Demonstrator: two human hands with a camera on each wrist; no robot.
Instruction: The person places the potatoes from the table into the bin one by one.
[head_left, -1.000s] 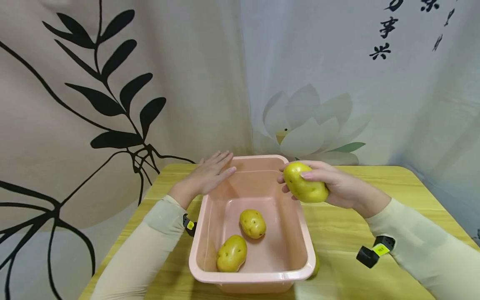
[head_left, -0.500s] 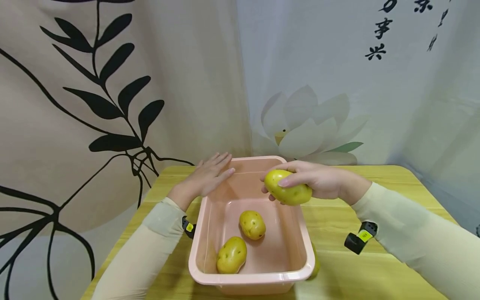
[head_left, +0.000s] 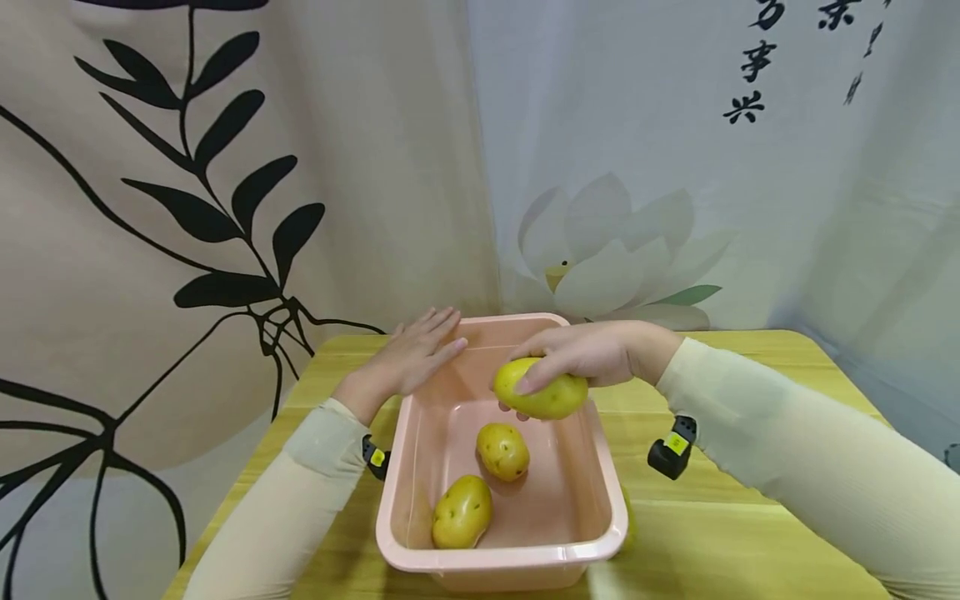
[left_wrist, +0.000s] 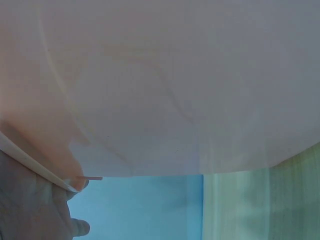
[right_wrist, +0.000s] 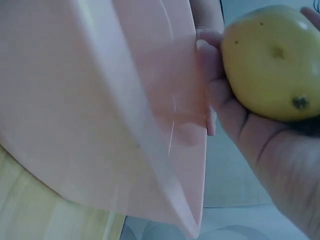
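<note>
My right hand (head_left: pixel 588 354) grips a yellow potato (head_left: pixel 546 394) above the far right part of a pink plastic basin (head_left: pixel 502 554). In the right wrist view the fingers curl round this potato (right_wrist: pixel 270 65), which is apart from the basin wall (right_wrist: pixel 75 115). Two more potatoes lie on the basin floor, one near the middle (head_left: pixel 502 451) and one at the near left (head_left: pixel 462 512). With fingers straight, my left hand (head_left: pixel 405 354) rests on the basin's far left rim. In the left wrist view part of that hand (left_wrist: pixel 32 200) shows beside the rim.
Another yellow potato (head_left: pixel 628 521) lies on the wooden table (head_left: pixel 735 500), mostly hidden behind the basin's right side. A curtain (head_left: pixel 405 167) with printed leaves and a lotus hangs behind the table's far edge.
My right hand has carried the potato leftward and slightly down, from beyond the basin's right rim to over its inside. The left hand has stayed on the rim.
</note>
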